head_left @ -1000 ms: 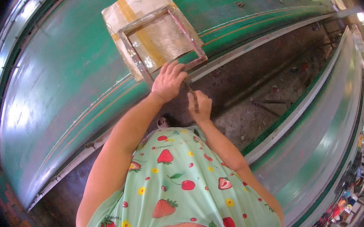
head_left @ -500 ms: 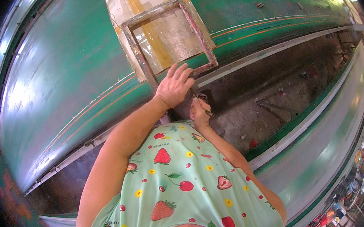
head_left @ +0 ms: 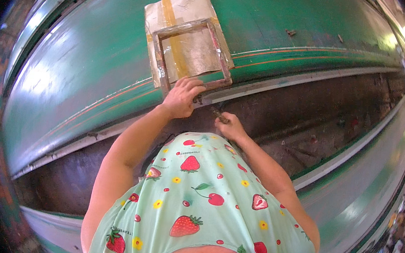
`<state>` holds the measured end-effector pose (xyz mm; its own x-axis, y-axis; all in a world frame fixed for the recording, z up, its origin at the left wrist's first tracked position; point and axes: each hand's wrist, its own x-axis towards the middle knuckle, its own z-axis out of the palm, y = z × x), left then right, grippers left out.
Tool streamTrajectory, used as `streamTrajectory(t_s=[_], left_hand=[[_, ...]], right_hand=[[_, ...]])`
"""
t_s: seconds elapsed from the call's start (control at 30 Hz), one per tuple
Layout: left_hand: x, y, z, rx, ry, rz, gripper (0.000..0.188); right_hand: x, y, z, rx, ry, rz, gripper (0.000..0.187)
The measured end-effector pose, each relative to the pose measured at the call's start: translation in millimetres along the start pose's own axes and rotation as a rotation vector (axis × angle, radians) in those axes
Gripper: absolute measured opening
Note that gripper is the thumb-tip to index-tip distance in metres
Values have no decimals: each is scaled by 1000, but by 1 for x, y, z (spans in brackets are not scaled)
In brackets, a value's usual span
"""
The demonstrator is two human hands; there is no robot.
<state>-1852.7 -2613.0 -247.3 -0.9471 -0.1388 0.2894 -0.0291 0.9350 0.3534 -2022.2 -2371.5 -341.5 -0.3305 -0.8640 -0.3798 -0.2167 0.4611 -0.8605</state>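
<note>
A worn wooden frame point(head_left: 216, 49), open in the middle, lies over a flattened piece of cardboard point(head_left: 195, 5) at the edge of the green table. My left hand point(head_left: 182, 98) is closed over the near left corner of the frame, its fingers curled across the near bar. To its right and closer to my body, my right hand point(head_left: 230, 127) grips a small dark tool point(head_left: 218, 113). The tool's tip points toward the frame without touching it. My fingers cover part of the tool, so its exact kind is unclear.
The long green table point(head_left: 90, 65) carries orange and white lines near its pale edge rail point(head_left: 276, 85). Small scraps point(head_left: 290, 32) lie on its far right. A dark floor gap point(head_left: 322, 114) separates it from another long green table point(head_left: 352, 206) on the right.
My view has shifted, and my body has turned slightly. My right hand has moved away from my left hand and the frame, with the tool still in it. The left hand stays at the frame's near corner.
</note>
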Motion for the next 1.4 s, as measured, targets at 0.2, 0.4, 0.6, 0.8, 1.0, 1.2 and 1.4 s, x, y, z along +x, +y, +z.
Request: streamTrajectory(t_s=[0.2, 0.4, 0.6, 0.8, 1.0, 1.2, 1.4], left_hand=[[-31, -6, -4, 263, 537, -797, 58], [-46, -15, 25, 106, 460, -1116, 52], [-50, -19, 23, 93, 401, -1121, 52], [-53, -19, 21, 38, 476, -1011, 41], [-50, -22, 17, 50, 426, -1017, 42], [-50, -21, 18, 55, 392, -1070, 44], [-52, -22, 17, 32, 355, -1077, 52]], right_hand=[[-18, -69, -55, -266, 48, -452, 29], [-14, -148, -79, -129, 380, -1374, 32], [17, -95, -33, -604, -95, -407, 35], [11, -36, -59, -147, 143, -394, 34], [19, -25, -27, 349, 605, -349, 28], [27, -39, 9, 250, -111, -234, 28], [34, -31, 5, 206, 414, -250, 36]])
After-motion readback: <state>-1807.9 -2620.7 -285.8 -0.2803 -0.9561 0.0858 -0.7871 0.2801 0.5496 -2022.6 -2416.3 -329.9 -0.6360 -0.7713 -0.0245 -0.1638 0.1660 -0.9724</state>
